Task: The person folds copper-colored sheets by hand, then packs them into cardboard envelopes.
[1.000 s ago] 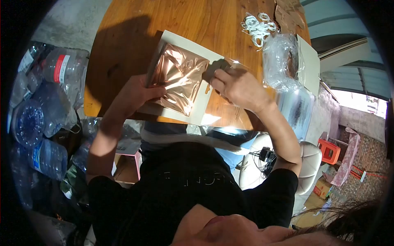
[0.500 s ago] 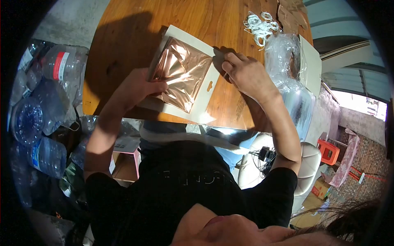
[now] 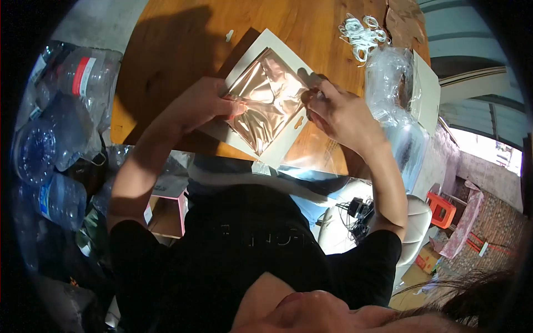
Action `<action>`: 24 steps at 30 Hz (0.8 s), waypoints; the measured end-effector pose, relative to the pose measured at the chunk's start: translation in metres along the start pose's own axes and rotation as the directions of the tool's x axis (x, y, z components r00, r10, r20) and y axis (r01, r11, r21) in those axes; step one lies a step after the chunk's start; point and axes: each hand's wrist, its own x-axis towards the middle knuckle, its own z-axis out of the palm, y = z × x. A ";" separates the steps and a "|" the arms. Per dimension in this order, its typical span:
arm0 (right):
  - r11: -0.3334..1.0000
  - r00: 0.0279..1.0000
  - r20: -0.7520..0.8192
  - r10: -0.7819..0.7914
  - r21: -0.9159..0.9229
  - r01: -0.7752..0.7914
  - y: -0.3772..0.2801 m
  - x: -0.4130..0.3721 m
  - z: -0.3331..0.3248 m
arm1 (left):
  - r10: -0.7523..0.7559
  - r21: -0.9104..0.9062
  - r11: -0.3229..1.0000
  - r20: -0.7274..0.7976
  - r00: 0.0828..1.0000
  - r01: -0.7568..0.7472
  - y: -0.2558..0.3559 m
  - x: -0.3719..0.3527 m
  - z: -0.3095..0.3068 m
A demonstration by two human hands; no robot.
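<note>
A shiny copper-coloured folded foil sheet [image 3: 261,111] lies against a pale cardboard backing card [image 3: 276,152] with a hang hole near its right edge. My left hand [image 3: 208,105] grips the left side of the package, thumb on top of the foil and the other fingers hidden underneath. At the opposite side, my right hand [image 3: 341,111] is closed with curled fingers at the card's right corner. The package is tilted on the table, its lower corner at the front edge. A small white cutout [image 3: 229,36] rests on the wood beyond it.
White elastic cords [image 3: 362,34] are heaped at the back right of the wooden table [image 3: 183,50]. Clear plastic bags [image 3: 386,77] lie along the right edge. Large plastic bottles [image 3: 41,150] crowd the left side. A white chair seat [image 3: 344,230] holds a black cable [image 3: 361,211].
The package has shifted right and turned clockwise, and both hands have moved with it. The small white cutout now shows on the table. My right fingers have closed further around the card's corner.
</note>
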 end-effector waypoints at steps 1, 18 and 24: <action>1.000 1.000 0.005 -0.007 0.006 0.007 -0.002 -0.002 0.000 | -0.006 -0.006 1.000 -0.005 1.000 0.006 -0.003 0.000 0.000; 0.924 0.920 0.372 -0.125 0.382 -0.029 -0.027 -0.008 -0.002 | 0.009 0.072 0.997 -0.090 0.996 -0.003 0.002 -0.003 0.018; 0.948 0.937 0.289 -0.196 0.302 0.105 -0.024 -0.013 0.011 | 0.003 0.079 0.997 -0.082 0.997 0.003 0.005 -0.004 0.019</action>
